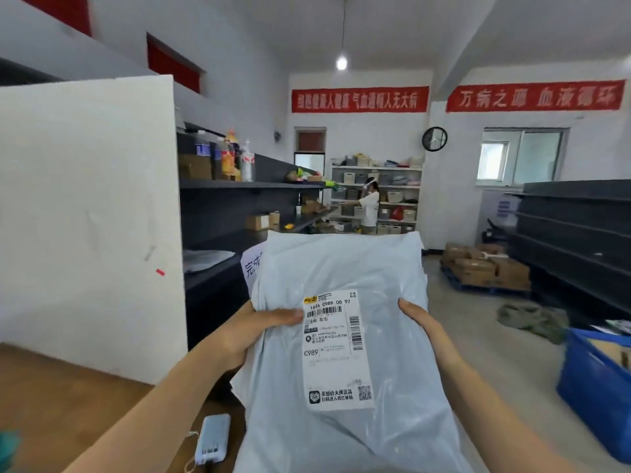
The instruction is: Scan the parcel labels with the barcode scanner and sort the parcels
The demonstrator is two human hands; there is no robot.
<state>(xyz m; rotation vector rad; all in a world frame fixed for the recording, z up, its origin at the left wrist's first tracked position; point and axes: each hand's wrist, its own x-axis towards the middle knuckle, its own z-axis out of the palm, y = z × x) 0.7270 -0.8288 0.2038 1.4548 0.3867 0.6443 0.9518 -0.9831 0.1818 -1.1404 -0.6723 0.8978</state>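
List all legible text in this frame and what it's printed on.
"163A C989-00 97": top of the shipping label on the parcel
"C989": same label, lower left
"扫码进入百亿补贴": same label, bottom
"万病之源 血液循环": right red banner
"人无大病": end of the left red banner; the rest is blurred
"完成": white sheet behind the parcel, cut off
Label fine print: too small to read

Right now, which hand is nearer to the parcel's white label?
Left. The left hand lays its thumb at the left edge of the label; the right hand grips the right edge of the parcel, apart from it.
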